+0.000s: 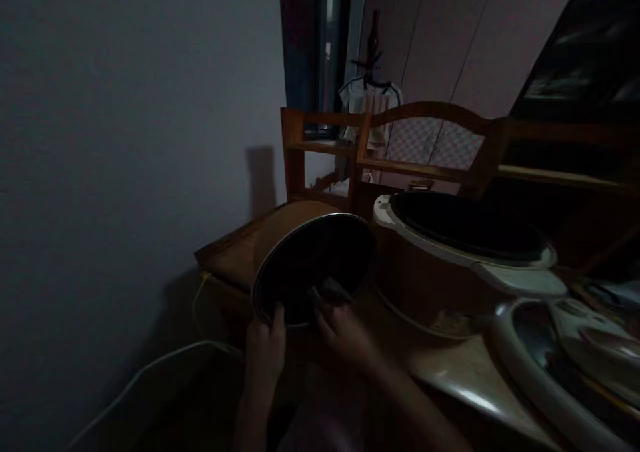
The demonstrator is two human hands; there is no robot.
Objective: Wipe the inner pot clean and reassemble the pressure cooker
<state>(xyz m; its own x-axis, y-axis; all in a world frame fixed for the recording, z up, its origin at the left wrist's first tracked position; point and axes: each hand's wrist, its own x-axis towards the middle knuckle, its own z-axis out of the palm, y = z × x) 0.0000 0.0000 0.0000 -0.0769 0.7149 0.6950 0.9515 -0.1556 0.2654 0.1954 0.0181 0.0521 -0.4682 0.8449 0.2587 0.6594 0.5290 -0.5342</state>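
Note:
A round pot [290, 235] with a dark inside is tilted toward me on the wooden desk. My left hand [267, 342] grips its lower left rim, the thumb over the edge. At the lower right of the opening, my right hand [343, 329] holds a greyish cloth [336, 291] against or just inside the pot; blur and dim light hide which. To the right stands a large rice cooker body [425, 285], its top uncovered and its inside dark. A lid with a pale rim [520, 345] lies in front of it at the right.
A wooden shelf frame [430, 112] runs along the back of the desk [450, 372]. A pale wall [140, 139] borders the left side. A white cable [175, 352] hangs at the lower left. Behind are a hanging white shirt [367, 99] and a pink cupboard [440, 45].

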